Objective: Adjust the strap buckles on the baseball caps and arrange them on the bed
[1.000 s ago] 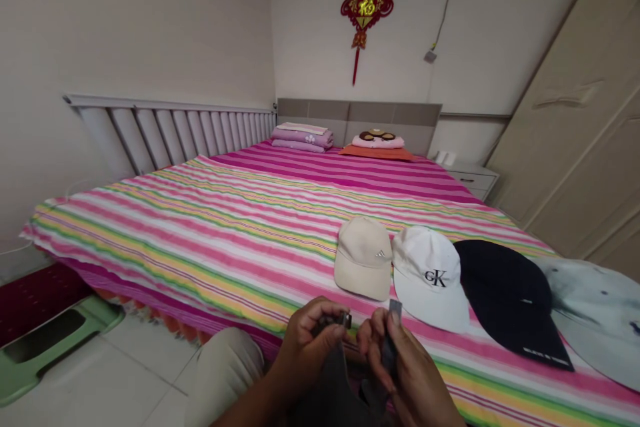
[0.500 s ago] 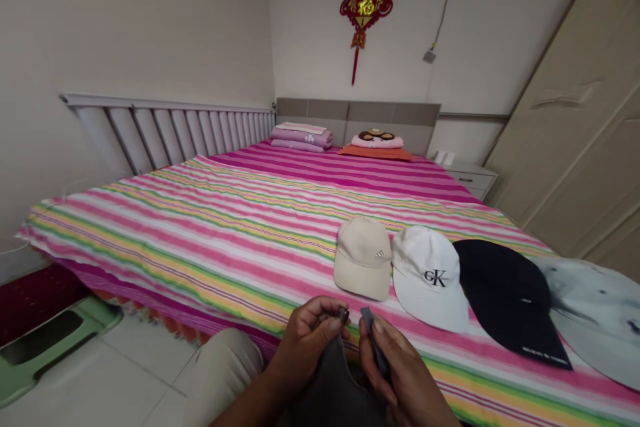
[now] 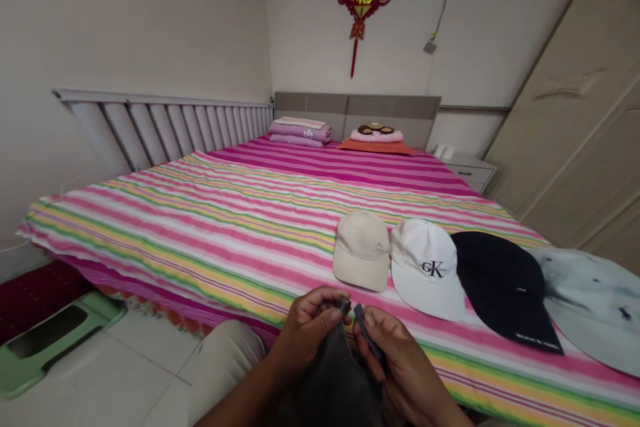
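A dark grey cap (image 3: 336, 383) hangs low at the bottom of the view, its back opening facing up between my hands. My left hand (image 3: 313, 327) pinches one side of that opening, at a small metal buckle (image 3: 345, 305). My right hand (image 3: 395, 353) grips the loose grey strap (image 3: 367, 330), whose end points up towards the buckle. A small gap separates strap end and buckle. Beyond my hands lie a beige cap (image 3: 361, 250), a white cap (image 3: 425, 267), a black cap (image 3: 500, 287) and a pale grey cap (image 3: 590, 307) in a row.
The caps rest on a bed with a striped sheet (image 3: 200, 227). Folded bedding (image 3: 300, 132) and an orange cloth pile (image 3: 375, 145) are at the headboard (image 3: 320, 107). A green stool (image 3: 55, 340) stands on the floor at left, near my knee (image 3: 225, 353).
My right hand has brought the strap end slightly left, closer to the buckle. Both hands keep their hold. The view has tilted down a little.
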### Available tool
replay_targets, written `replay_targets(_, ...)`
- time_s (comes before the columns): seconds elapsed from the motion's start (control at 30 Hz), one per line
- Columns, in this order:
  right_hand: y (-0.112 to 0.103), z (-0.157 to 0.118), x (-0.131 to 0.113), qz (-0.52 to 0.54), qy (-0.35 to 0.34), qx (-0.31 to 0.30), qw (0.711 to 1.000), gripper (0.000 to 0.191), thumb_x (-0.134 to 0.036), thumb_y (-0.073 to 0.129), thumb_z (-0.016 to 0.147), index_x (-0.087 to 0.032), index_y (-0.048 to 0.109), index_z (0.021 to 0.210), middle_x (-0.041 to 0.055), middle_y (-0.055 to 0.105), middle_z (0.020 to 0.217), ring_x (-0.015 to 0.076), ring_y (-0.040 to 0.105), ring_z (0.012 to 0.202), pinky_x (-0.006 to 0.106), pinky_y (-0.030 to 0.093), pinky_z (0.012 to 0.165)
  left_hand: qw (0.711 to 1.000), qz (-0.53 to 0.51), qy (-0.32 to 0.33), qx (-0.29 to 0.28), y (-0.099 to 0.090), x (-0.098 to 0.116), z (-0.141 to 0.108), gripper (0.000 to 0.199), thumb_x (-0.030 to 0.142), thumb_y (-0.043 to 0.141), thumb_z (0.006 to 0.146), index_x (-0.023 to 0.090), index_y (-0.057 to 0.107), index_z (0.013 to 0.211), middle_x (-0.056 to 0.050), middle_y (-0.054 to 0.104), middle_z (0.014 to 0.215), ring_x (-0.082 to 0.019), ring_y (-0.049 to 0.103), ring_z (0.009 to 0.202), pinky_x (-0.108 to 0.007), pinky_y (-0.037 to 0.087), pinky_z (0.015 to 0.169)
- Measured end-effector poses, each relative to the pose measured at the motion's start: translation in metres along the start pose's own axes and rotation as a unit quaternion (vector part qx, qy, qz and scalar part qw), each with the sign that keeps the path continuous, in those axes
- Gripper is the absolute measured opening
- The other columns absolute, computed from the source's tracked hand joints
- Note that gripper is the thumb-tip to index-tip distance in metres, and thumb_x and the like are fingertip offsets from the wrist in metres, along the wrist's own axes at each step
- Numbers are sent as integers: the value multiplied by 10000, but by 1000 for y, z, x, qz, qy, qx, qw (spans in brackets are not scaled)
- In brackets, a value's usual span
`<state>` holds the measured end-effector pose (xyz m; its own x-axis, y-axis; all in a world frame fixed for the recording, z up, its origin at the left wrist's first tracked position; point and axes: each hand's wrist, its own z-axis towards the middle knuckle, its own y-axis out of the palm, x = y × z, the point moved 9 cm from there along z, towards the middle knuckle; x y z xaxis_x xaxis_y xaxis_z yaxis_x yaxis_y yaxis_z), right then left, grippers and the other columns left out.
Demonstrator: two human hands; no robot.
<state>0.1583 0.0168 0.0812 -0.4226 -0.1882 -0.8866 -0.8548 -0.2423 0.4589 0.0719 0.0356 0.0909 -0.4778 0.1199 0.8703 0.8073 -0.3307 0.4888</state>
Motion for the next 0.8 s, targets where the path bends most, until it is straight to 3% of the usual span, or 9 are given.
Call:
replay_targets(0.2,8,0,0,3,14,-11,1000,288,-405,534,796,-133,552,702,-41,478,506,25,274,365,177,200,406,1000,13,18,-13,5,7,-1,199,263,657,679,192,644,864,-5,630,695,-110,569,629,-238,422,635)
replay_targets(0.43,9,1,2,3,8,-9,1000,269,-375,489,833,-137,551,725,-41,480,514,24,280,366,179,204,409,999,37,33,18,0,8,-1,255,316,679,632,165,650,836,-26,613,711,-157,573,685,-278,434,654)
replay_targets(0.8,15,1,2,-22,0,-22,1000,267,-373,477,841,-149,509,700,-53,442,472,35,274,374,197,168,410,997,19,68,-8,5,10,-1,194,274,661,664,198,666,843,-8,544,794,-111,553,660,-248,426,628)
